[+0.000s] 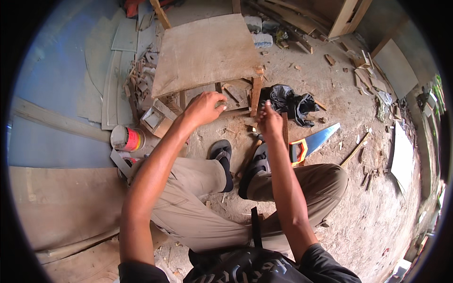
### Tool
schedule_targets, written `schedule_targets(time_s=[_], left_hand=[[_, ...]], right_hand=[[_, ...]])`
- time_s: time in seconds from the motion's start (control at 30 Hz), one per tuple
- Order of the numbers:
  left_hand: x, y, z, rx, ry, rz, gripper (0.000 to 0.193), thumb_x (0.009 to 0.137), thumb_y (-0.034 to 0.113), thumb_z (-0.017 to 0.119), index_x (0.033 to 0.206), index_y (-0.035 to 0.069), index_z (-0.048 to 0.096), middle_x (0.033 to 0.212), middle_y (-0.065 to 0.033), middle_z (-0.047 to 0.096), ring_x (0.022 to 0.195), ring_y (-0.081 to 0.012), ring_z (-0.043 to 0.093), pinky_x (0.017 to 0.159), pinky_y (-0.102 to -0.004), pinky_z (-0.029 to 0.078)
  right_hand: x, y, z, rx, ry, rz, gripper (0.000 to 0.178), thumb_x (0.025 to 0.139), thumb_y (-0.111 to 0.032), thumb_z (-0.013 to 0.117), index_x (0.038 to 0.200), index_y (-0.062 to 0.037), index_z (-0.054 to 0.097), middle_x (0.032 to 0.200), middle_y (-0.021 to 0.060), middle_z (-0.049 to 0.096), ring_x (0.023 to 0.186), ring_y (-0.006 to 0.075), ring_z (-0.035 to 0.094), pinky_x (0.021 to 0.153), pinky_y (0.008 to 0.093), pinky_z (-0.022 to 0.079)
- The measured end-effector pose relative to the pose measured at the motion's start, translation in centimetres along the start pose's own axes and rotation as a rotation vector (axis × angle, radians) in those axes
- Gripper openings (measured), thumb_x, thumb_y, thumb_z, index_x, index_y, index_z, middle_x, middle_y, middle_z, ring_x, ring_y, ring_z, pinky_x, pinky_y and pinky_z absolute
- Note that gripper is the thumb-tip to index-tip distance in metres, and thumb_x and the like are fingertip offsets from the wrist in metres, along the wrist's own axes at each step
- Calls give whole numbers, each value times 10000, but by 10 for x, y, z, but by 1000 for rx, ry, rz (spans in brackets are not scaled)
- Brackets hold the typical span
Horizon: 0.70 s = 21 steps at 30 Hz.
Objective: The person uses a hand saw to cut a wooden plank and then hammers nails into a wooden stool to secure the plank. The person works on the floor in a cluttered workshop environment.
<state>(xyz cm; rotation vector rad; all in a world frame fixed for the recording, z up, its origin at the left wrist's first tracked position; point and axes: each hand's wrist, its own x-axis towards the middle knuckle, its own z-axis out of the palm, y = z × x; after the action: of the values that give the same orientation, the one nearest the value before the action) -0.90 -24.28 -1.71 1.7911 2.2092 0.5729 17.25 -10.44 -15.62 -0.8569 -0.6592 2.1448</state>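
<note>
My left hand [204, 109] is raised just off the near edge of a low wooden table [207, 49] with a plywood top. Its fingers curl toward the thumb, and what they hold, if anything, is too small to name. To the right, my right hand [271, 123] is held with the thumb up and the fingers bent in, their inner side hidden. It is nearest the table's front right leg [255, 96] and a black plastic bag [288, 101]. A narrow wooden strip [285, 128] shows beside the right wrist.
A handsaw [321, 139] with an orange and black handle lies on the floor by my right knee. A paint can [127, 138] and a wooden box [158, 118] stand at left. Wood offcuts [141, 85] are heaped beside the table; a white board [402, 158] lies far right.
</note>
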Motion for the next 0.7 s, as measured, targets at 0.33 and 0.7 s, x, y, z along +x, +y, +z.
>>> schedule_targets(time_s=[0.33,0.7], left_hand=[[-47,55,32,-1152,377,-50,264,928,165,648,1127,-7,675,1006,-55,697,904,-98,626,831,-237,494],[-113,32,84,-1320,682,-381,219,884,165,704,1046,18,697,954,-31,691,846,-85,613,758,-240,479]], right_hand=[[-110,-23,109,103,-271,26,268,958,-300,608,827,-67,627,720,-4,599,613,85,554,588,231,479],[-126,64,90,-244,-250,-6,346,942,-354,629,747,-70,598,660,-9,557,567,91,515,544,241,428]])
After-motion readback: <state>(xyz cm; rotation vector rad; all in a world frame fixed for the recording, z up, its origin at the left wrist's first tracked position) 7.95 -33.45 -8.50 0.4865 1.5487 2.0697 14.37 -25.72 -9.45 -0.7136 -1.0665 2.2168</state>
